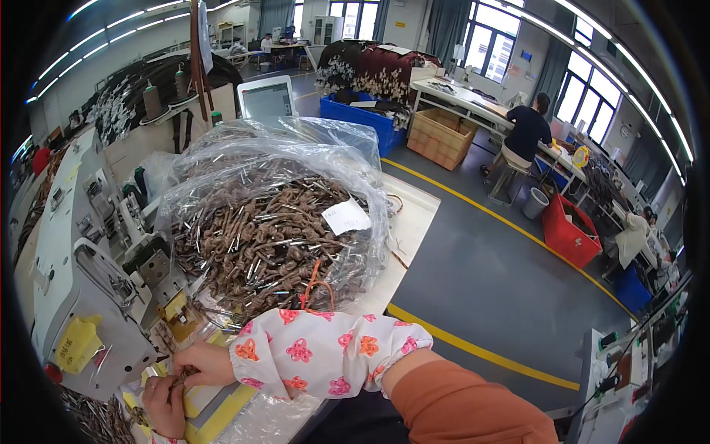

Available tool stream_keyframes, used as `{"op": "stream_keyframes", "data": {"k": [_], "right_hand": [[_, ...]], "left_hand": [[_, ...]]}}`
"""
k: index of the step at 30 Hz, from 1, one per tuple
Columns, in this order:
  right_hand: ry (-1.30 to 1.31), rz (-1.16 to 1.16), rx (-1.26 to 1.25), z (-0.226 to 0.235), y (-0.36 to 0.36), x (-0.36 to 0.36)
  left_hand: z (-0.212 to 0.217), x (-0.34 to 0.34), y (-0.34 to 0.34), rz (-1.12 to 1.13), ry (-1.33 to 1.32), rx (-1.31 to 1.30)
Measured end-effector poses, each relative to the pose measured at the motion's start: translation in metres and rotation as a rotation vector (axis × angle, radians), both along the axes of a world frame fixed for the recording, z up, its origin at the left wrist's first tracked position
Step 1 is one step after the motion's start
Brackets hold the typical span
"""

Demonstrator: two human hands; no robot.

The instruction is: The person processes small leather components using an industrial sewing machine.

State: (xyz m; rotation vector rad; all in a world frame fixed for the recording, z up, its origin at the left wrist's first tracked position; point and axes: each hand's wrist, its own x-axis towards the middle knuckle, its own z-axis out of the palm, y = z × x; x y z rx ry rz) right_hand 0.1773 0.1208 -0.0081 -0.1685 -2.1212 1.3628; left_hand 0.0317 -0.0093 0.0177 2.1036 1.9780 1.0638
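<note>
A: Where are the hands?

B: Low at the left, beside the pale sewing machine [81, 296]; the right hand [203, 364] comes out of a white sleeve cover with pink and orange flowers [318, 351], its fingers curled and pinched on a small brown piece [180, 377]; the left hand [164, 405] sits just under it, fingers bent, touching the same piece from below.

A: Can you make out the piece?

B: Only that it is small and dark brown (too little shows between the fingers to tell more); it lies at the front of the tabletop [410, 214], over yellow markings, close to the machine's base.

A: And behind the hands?

B: A big clear plastic bag [296, 159], open at the top, heaped with brown cords with metal ends [266, 237]; a white paper tag [345, 218] lies against its right side; an orange string [314, 285] hangs at its front, just above the sleeve.

A: Anyone else?

B: A person in a dark top [526, 129] sits at a far table, well apart, across a grey floor with yellow lines [481, 348].
</note>
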Motion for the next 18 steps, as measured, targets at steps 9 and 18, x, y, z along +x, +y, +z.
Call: {"op": "stream_keyframes", "data": {"k": [9, 18], "right_hand": [[0.013, 0.055, -0.002, 0.001, -0.003, 0.002], [-0.106, -0.14, 0.274, -0.005, -0.005, -0.01]], "left_hand": [[0.002, 0.006, -0.004, -0.007, 0.007, 0.018], [0.0, -0.006, -0.005, 0.002, 0.064, 0.112]]}}
